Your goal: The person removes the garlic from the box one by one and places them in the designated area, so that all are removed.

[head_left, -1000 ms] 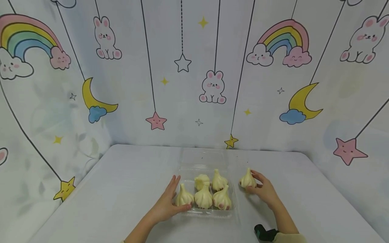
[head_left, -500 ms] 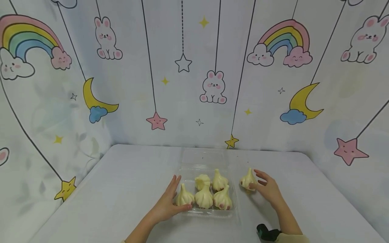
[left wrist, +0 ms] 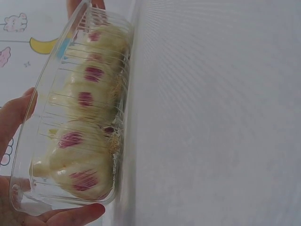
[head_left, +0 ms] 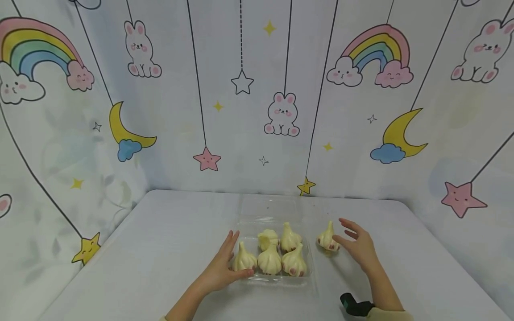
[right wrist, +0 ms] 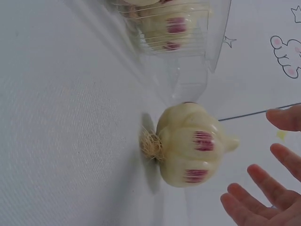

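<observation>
A clear plastic container (head_left: 281,281) holding several pale garlic bulbs (head_left: 269,258) stands on the table with its lid folded back. Around its left front corner lies my left hand (head_left: 221,269), its fingers straight along the left side and its thumb at the front. The left wrist view shows thumb and fingers against the clear wall (left wrist: 42,117). To the right of the container, one garlic bulb (right wrist: 190,143) with purple patches and stringy roots stands upright on the table. My right hand (head_left: 359,245) is just right of this bulb, fingers spread, apart from it and holding nothing.
The clear lid (head_left: 269,208) lies open behind the container. A white-covered table (head_left: 160,249) spreads around, with a patterned cloth backdrop (head_left: 168,111) behind and at both sides. A black device (head_left: 355,305) sits at my right wrist.
My right hand has let go of the single garlic bulb and drawn away to the right, its fingers opening. The bulb stays standing where it was. The left hand has not moved.
</observation>
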The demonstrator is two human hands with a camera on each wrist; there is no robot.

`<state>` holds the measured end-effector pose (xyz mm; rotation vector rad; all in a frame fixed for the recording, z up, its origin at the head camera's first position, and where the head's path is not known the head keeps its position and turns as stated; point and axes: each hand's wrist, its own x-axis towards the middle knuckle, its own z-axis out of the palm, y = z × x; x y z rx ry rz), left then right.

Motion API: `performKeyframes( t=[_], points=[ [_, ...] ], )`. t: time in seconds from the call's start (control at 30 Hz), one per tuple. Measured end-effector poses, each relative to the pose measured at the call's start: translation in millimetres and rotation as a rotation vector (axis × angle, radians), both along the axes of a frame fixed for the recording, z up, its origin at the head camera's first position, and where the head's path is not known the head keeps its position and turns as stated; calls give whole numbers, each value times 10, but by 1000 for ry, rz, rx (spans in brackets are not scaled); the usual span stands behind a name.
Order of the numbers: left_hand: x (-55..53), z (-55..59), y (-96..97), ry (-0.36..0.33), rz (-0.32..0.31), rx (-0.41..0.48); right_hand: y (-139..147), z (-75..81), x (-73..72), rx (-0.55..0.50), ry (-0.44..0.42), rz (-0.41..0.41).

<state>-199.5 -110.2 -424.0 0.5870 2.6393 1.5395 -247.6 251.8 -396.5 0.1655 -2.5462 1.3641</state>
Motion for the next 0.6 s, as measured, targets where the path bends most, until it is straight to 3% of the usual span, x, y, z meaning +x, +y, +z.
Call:
performKeyframes(
  t=[0.6],
  points=[
    [5,-4,-11,4,-8,9,-198,141,78,1,-7,169]
  ],
)
